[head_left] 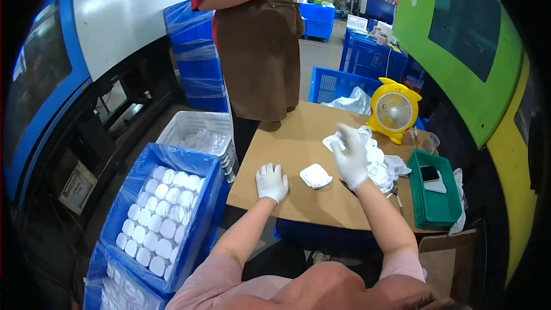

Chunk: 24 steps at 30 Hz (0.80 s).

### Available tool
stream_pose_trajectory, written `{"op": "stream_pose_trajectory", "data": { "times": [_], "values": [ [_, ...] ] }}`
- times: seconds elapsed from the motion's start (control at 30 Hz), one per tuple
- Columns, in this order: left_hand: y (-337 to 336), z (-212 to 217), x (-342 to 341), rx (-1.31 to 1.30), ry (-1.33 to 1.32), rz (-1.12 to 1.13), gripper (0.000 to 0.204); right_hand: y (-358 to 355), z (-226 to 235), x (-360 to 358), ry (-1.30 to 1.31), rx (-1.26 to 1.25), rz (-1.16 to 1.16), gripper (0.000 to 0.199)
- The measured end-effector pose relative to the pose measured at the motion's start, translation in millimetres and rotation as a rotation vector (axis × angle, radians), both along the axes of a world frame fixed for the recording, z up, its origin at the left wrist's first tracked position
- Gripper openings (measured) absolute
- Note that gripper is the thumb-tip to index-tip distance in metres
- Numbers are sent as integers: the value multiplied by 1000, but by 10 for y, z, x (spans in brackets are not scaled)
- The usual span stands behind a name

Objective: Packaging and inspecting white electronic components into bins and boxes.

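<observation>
My left hand (271,182), in a white glove, lies flat on the brown tabletop (287,138) near its left edge, fingers slightly spread and holding nothing. To its right, apart from it, sits a white rounded-square plastic piece (314,175). My right hand (352,159), also gloved, is raised at the left side of a heap of white plastic parts (377,169). Its thumb and fingers are apart, somewhat blurred, with nothing visible between them. Another flat white piece (329,143) shows just beyond the right thumb. A thin tool (397,198) lies near the heap.
A yellow fan (394,110) stands behind the heap, with a green tray (422,195) holding a dark object to the right. At left are a lined blue crate (198,163) of stacked white pieces and a white basket (172,129). A person in a brown apron (258,51) stands across the table.
</observation>
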<state>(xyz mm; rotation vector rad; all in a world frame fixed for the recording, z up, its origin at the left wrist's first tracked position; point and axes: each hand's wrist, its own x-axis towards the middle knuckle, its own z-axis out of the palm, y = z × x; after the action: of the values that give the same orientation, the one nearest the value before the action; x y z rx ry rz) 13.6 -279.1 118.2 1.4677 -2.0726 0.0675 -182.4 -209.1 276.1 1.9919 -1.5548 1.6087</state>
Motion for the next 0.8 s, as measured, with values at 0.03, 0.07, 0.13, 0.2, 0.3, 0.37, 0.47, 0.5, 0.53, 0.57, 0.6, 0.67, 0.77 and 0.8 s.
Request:
{"op": "stream_pose_trajectory", "data": {
  "times": [0.03,0.07,0.13,0.2,0.3,0.37,0.47,0.5,0.53,0.57,0.6,0.67,0.77,0.8],
  "values": [
    [-61,-46,-2,-6,-4,6,33,93,-164,-196,69,16,-73,46],
    [-99,-142,-7,-60,-8,15,32,190,-412,-395,106,32,-202,46],
    [-97,-216,11,-126,-10,27,32,502,-843,-590,160,123,-457,48],
    [-47,-163,-6,-36,-37,23,32,856,-1284,-666,228,332,-725,53],
    [0,-160,34,7,-55,16,33,1042,-1534,-714,261,660,-806,60],
    [14,-177,22,-10,-62,10,32,1094,-1561,-671,293,867,-763,64],
    [41,-202,20,-31,-79,18,31,1129,-1540,-700,261,799,-753,62],
    [52,-214,-5,-42,-75,27,30,1132,-1535,-710,251,804,-753,62],
    [47,-217,-9,-39,-82,24,30,1130,-1538,-718,247,795,-751,62],
    [34,-210,-17,-43,-77,22,30,1132,-1531,-740,253,786,-746,61],
    [26,-191,-35,-47,-69,22,30,1132,-1504,-739,229,814,-731,61],
    [-13,-112,-49,-4,-59,27,29,1100,-1560,-747,252,777,-758,61],
    [-121,-225,41,-25,-48,35,32,1021,-1553,-692,271,773,-758,61],
    [-125,-234,48,-20,-33,45,36,1039,-1591,-679,252,766,-765,58]
  ]
}}
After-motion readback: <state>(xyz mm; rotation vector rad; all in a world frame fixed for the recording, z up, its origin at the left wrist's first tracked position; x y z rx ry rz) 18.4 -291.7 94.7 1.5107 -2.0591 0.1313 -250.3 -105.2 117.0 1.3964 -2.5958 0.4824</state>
